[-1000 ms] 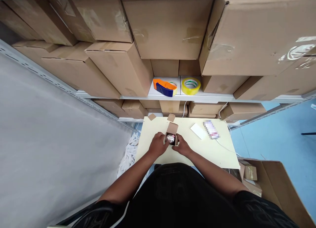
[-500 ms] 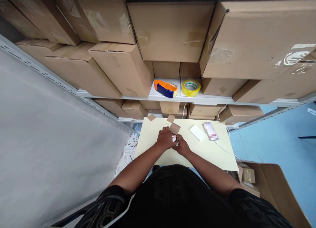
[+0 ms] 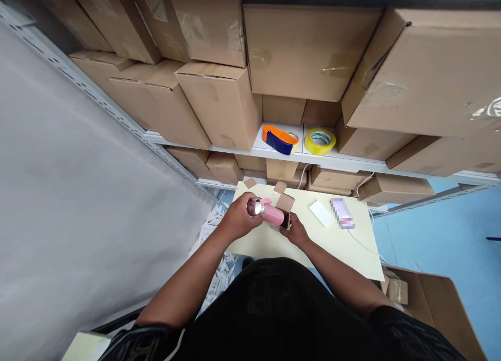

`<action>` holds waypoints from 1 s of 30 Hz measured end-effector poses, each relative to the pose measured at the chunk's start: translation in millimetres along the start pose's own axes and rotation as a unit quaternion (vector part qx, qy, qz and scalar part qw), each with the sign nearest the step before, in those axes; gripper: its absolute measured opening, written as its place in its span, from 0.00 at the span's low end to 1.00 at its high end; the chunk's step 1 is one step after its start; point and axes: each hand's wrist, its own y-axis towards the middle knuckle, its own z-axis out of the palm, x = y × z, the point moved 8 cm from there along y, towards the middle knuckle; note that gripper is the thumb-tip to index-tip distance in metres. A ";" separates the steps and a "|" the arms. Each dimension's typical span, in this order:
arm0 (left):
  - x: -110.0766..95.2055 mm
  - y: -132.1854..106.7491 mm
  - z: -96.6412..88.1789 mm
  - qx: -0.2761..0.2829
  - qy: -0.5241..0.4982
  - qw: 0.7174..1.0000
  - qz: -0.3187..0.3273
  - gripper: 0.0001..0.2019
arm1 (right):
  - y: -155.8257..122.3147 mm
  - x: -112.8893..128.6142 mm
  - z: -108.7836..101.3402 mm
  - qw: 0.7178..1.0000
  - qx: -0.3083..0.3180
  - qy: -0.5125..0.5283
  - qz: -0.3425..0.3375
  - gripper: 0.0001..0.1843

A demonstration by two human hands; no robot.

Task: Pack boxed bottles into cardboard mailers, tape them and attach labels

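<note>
My left hand (image 3: 241, 215) is wrapped round the shiny silver end of a pink bottle-like cylinder (image 3: 273, 215). Its exact kind does not show. The pink body points right, its end at the mouth of a small open cardboard box (image 3: 286, 202). My right hand (image 3: 296, 231) grips the lower side of that box, whose flaps stand up away from me. Both hands are above the cream tabletop (image 3: 250, 242). To their right lie a white card-like piece (image 3: 321, 213) and a blurred-out phone-shaped item (image 3: 342, 213) with a cable.
Shelves ahead hold many cardboard boxes (image 3: 293, 50), an orange and blue tape dispenser (image 3: 279, 140) and a yellow tape roll (image 3: 320, 141). A large open carton (image 3: 434, 298) stands at the right. White paper strips (image 3: 219, 272) lie on the floor beside the grey wall (image 3: 97, 194).
My left hand has moved left, away from the box, and the pink cylinder now shows outside it. My right hand keeps its hold on the box. The view has shifted slightly.
</note>
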 end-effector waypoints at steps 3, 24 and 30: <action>7.0 -3.2 -13.7 -0.020 0.014 1.000 -0.010 0.17 | -0.8 -4.1 -2.9 1.000 0.000 0.010 0.013 0.42; 46.1 -8.0 -21.4 -0.052 -0.317 0.947 -0.009 0.27 | -68.6 132.3 -87.7 0.989 -0.078 0.094 -0.086 0.20; 36.5 5.4 -7.3 -0.055 -0.500 0.864 -0.025 0.29 | -56.6 164.3 -23.1 0.879 0.232 0.413 0.046 0.30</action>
